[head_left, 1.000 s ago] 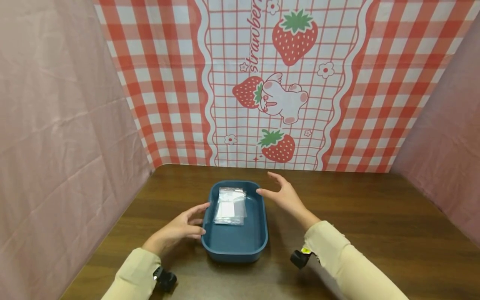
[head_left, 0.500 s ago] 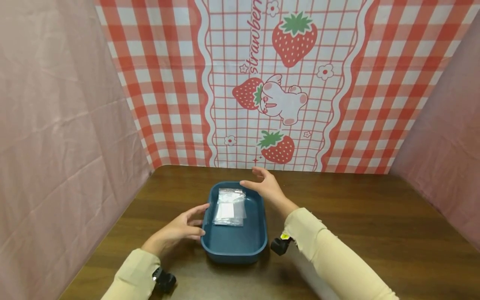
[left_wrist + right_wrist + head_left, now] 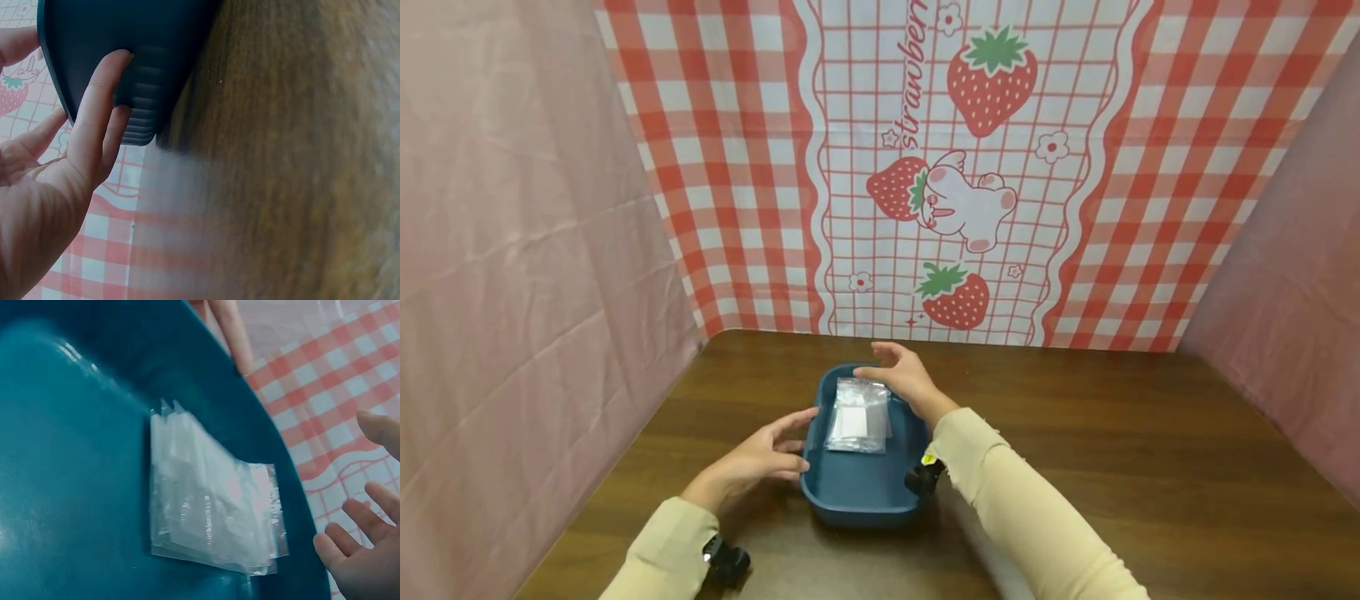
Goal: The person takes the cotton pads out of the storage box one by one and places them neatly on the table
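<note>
A blue rectangular tub [image 3: 865, 487] with rounded corners stands on the table. Inside it, toward the far left, lies a stack of clear plastic zip bags [image 3: 859, 421]; white shows on them in the right wrist view too, where the bags [image 3: 209, 494] look creased and slightly blurred. My left hand [image 3: 752, 458] touches the tub's left side, its fingers spread along the outer wall and the thumb at the rim. Over the far end of the tub hovers my right hand [image 3: 906, 379], fingers apart, holding nothing. In the right wrist view the right hand [image 3: 369, 550] appears beyond the rim.
The brown wooden table [image 3: 1075, 442] extends to both sides of the tub. A red-checked strawberry cloth [image 3: 955, 208] hangs behind it, and pink curtains [image 3: 535, 250] hang at left and right. Small black cameras [image 3: 726, 561] sit on both wrists.
My right hand has moved left, from beside the tub's far right corner to over its far end. The left hand stays at the left side; the bags have not moved.
</note>
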Available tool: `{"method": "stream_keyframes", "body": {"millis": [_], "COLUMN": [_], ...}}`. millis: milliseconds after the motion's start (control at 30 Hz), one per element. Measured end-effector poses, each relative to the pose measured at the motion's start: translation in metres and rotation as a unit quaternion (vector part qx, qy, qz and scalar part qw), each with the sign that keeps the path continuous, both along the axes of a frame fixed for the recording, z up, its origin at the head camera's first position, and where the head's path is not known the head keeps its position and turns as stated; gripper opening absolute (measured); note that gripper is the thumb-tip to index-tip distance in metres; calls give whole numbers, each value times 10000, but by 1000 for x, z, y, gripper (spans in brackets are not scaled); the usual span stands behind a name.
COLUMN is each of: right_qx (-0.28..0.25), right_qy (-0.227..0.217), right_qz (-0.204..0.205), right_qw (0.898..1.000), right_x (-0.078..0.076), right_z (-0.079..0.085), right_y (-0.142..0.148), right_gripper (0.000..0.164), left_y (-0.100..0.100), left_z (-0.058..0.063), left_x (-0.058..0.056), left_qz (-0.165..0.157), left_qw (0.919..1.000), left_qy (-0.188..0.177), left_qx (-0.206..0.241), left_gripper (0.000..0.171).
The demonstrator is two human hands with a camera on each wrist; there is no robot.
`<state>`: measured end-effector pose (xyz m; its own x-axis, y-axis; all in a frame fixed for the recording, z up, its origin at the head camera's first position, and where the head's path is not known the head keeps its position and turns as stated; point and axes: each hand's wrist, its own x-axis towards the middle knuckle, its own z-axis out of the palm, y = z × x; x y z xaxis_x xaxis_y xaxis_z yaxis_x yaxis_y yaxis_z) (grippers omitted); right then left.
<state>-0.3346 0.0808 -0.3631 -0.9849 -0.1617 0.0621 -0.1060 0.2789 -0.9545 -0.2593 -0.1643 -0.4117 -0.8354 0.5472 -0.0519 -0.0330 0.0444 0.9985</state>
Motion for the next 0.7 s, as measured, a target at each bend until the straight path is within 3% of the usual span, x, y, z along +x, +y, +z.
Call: {"method": "stream_keyframes", "body": {"millis": [233, 467, 700], "right_qx": [597, 1837, 2191], "right_qy": [-202, -450, -469], "right_qz": [596, 1121, 1423], "right_qw": [9962, 9755, 9641], "right_x": [0, 4, 0], "right_z": [-10, -17, -24], "right_y": [-9, -12, -11], "right_gripper": [63, 71, 67], "left_y": [-1, -1, -2], "left_z": [1, -2, -1], "left_x": [-2, -1, 0], "left_qz": [-41, -60, -32], "left_qw": [9999, 9997, 9998], "left_qy": [-44, -146, -147], "left_qx": [108, 162, 151], "left_gripper": [78, 78, 78]}}
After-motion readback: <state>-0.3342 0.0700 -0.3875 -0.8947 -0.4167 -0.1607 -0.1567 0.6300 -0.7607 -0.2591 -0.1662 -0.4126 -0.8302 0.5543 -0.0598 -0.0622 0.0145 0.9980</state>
